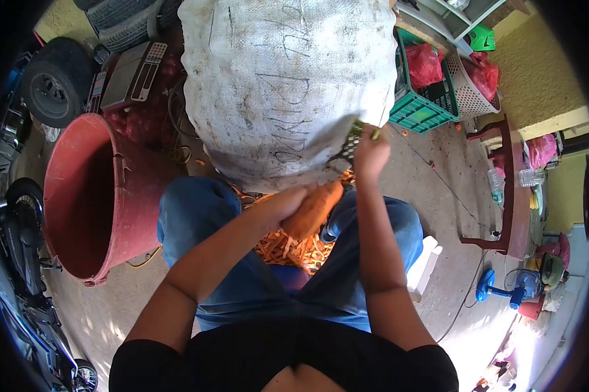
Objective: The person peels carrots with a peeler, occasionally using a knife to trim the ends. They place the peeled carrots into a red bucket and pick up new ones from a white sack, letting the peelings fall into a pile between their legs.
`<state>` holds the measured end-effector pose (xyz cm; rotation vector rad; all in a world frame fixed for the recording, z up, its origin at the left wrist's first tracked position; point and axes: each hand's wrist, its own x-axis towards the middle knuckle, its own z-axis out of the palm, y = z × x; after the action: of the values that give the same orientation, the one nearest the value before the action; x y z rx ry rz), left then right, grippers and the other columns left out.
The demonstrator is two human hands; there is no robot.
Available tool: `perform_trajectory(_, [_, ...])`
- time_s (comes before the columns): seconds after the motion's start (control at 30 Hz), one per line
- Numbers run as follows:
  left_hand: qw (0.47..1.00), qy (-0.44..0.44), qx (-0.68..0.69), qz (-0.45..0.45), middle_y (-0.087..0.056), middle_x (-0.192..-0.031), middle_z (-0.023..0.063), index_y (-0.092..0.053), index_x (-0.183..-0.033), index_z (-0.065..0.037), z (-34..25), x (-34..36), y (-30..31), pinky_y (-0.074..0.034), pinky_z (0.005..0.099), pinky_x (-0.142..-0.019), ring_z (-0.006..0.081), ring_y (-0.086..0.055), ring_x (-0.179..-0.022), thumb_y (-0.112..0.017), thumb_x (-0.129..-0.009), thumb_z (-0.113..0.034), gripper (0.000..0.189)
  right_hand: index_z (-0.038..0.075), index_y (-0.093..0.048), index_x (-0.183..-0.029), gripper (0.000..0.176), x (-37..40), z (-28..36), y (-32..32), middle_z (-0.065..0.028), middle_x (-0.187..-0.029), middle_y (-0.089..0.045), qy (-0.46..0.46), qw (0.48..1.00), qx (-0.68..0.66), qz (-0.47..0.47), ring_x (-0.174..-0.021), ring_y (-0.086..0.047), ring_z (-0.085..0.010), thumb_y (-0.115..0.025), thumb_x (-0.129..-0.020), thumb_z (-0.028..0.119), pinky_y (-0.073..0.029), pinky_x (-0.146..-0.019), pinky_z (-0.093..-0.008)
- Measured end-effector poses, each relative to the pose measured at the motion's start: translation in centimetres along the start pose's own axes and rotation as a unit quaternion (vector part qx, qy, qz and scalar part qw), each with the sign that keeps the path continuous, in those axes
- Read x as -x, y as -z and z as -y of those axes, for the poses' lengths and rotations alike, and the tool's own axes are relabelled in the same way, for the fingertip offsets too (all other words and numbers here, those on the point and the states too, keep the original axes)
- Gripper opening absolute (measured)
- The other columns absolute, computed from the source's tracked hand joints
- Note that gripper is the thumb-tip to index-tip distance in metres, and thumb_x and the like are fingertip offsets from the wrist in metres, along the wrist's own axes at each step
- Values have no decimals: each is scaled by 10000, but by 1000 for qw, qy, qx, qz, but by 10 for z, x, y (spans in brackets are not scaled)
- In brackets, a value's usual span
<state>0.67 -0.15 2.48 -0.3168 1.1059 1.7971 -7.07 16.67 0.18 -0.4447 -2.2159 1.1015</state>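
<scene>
My left hand (pixel 293 200) is wrapped round the lower side of a thick orange carrot (pixel 315 210), which points up and to the right between my knees. Just beyond the carrot's far end, my right hand (pixel 371 154) grips a green tool with a flat, holed head (pixel 353 140), blurred by motion. The tool's head is apart from the carrot and overlaps the white sack (pixel 275 85) in this view. Below both hands, a heap of orange strips (pixel 293 252) lies between my legs.
A large red tub (pixel 79 202) stands at the left, near a scale (pixel 134 75) and a wheel (pixel 54 81). At the back right are a green crate (pixel 425 108) and a white basket (pixel 471 85). A motorcycle (pixel 30 274) is at the far left, a blue fan (pixel 510 289) at the right.
</scene>
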Motion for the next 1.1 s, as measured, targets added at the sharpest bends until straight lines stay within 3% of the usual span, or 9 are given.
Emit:
perform_trajectory(0.17, [998, -15, 58, 14, -551, -877, 99, -445, -1035, -34, -12, 6, 3, -478, 319, -628, 194, -566, -718, -359, -857, -361, 383, -33, -541, -643, 265, -17, 15, 21, -125, -476, -489, -118, 992, -35, -27, -393, -442, -201, -484, -801, 171, -375, -422, -328])
perform_trajectory(0.3, [968, -49, 227, 98, -555, -880, 90, -457, -1021, -44, -4, -23, 27, -492, 353, -635, 209, -572, -745, -355, -856, -354, 365, -42, -523, -687, 227, 31, 59, 22, -89, -516, -489, -141, 961, -214, 105, -464, -437, -130, -489, -807, 148, -375, -453, -301])
perform_trajectory(0.47, [959, -47, 269, 81, -559, -883, 82, -464, -1006, -46, -6, -18, 21, -504, 329, -650, 189, -577, -755, -319, -872, -287, 312, -41, -518, -798, 188, 70, 78, 18, -209, -589, -507, 66, 983, -122, 118, -509, -517, -294, -492, -804, 146, -400, -494, -328])
perform_trajectory(0.63, [974, -53, 218, 41, -561, -859, 87, -464, -1005, -46, -4, -20, 21, -504, 331, -617, 181, -576, -737, -305, -876, -292, 319, -49, -524, -766, 215, 61, 75, 18, -204, -567, -511, -7, 985, -109, 130, -510, -530, -306, -494, -801, 161, -400, -487, -345])
perform_trajectory(0.7, [939, -80, 199, 269, -553, -865, 95, -457, -1013, -39, 7, -43, 49, -498, 317, -598, 176, -571, -729, -323, -872, -309, 334, -52, -527, -743, 230, 47, 62, 12, -200, -557, -512, 0, 988, -97, 121, -502, -528, -308, -496, -800, 168, -397, -479, -349])
perform_trajectory(0.73, [939, -80, 198, 269, -553, -865, 95, -457, -1013, -39, 7, -33, 36, -498, 317, -598, 176, -571, -729, -323, -872, -309, 334, -53, -526, -715, 236, 31, 48, 9, -189, -552, -518, -26, 993, -79, 88, -489, -525, -289, -495, -798, 166, -396, -473, -344])
perform_trajectory(0.8, [997, -24, -61, 27, -548, -865, 106, -444, -1029, -28, 0, 4, -2, -488, 300, -591, 162, -565, -716, -330, -869, -341, 370, -53, -524, -671, 245, 1, 8, 3, -161, -533, -518, -55, 998, -11, 33, -459, -498, -233, -493, -794, 157, -385, -457, -333])
perform_trajectory(0.97, [998, -56, 15, 21, -554, -825, 119, -432, -1035, -15, -5, 3, 2, -477, 309, -574, 182, -564, -696, -336, -858, -388, 424, -49, -524, -651, 235, -14, 10, 14, -90, -507, -501, -124, 989, -76, -21, -434, -408, -131, -490, -789, 138, -346, -427, -304])
perform_trajectory(1.1, [976, -20, 149, 159, -542, -872, 131, -424, -1058, -32, -6, -14, 27, -470, 331, -634, 218, -561, -723, -308, -868, -375, 409, -50, -515, -668, 226, 12, 50, 22, -39, -517, -486, -148, 974, -171, 4, -443, -378, -100, -483, -797, 133, -312, -423, -258])
